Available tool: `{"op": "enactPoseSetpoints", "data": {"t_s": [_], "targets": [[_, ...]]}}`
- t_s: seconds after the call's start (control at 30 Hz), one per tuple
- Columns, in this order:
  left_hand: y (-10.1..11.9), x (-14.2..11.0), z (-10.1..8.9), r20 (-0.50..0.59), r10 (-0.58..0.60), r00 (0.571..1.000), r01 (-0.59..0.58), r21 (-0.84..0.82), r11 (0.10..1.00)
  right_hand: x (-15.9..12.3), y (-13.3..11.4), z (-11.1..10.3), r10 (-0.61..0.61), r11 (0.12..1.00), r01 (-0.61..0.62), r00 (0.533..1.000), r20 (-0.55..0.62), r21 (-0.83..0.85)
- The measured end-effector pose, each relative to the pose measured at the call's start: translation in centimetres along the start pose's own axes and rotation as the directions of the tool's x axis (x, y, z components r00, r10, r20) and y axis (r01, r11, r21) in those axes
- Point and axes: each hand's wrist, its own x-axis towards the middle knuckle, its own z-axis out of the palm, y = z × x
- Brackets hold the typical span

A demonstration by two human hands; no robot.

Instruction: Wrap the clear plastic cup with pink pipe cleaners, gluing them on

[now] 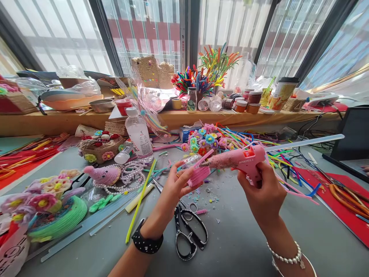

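Note:
My right hand is closed round the grip of a pink hot glue gun, with a clear glue stick jutting from its back. The gun's nozzle points left, close against a small pink piece wound from pipe cleaner. That piece is pinched in the fingers of my left hand, and one loose pink strip sticks up from it. Whether the nozzle touches it I cannot tell. Black-handled scissors lie on the grey table below my hands.
A water bottle, a pearl string and a pink knitted-looking figure stand or lie left. Pipe-cleaner flowers sit behind my hands. Pliers with orange handles rest on red sheets at right. A laptop is at the far right.

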Motion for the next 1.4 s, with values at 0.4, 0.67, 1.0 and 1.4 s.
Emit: {"op": "enactPoseSetpoints", "data": {"t_s": [0.4, 0.67, 1.0, 1.4], "targets": [[-0.10, 0.28, -0.14, -0.022, -0.001, 1.000, 0.000, -0.032, 0.999, 0.01, 0.43, -0.04, 0.017, 1.000, -0.017, 1.000, 0.006, -0.014], [0.02, 0.08, -0.09, 0.012, 0.026, 1.000, -0.026, -0.001, 1.000, 0.25, 0.38, -0.21, -0.009, 1.000, 0.009, 1.000, -0.006, 0.004], [0.11, 0.05, 0.06, -0.003, 0.018, 1.000, -0.018, -0.030, 0.999, 0.06, 0.85, -0.09, 0.081, 0.997, -0.080, 0.996, 0.027, -0.015], [0.03, 0.03, -0.02, 0.019, 0.035, 0.999, -0.035, -0.008, 0.999, 0.25, 0.93, -0.07, 0.027, 1.000, -0.027, 1.000, 0.003, -0.007]]}}
